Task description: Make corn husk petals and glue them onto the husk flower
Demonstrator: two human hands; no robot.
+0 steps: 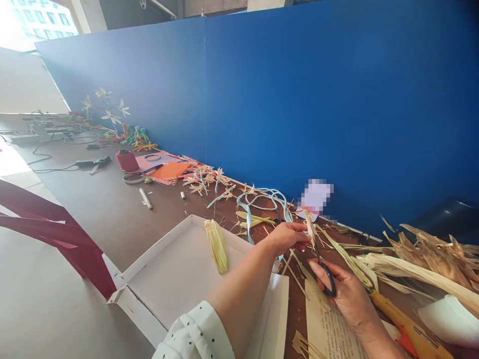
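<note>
My left hand [285,238] reaches over the white box lid and pinches a small pale strip of corn husk [310,222], held upright. My right hand [350,297] is closed around the black handles of a pair of scissors [329,280]. Their blades point up toward the strip, close to my left fingertips. Whether the blades touch the husk I cannot tell. Below my right hand lies a printed page [331,331] with husk scraps on it. A yellow-green husk piece [217,247] rests in the shallow white box lid [164,279].
Dry husks [441,254] pile up at the right, beside a yellow glue gun [406,319] and a white cup [451,319]. Light-blue cord [267,192], husk flowers [202,179], orange paper [171,171] and a red thread spool [127,161] line the blue partition [299,99].
</note>
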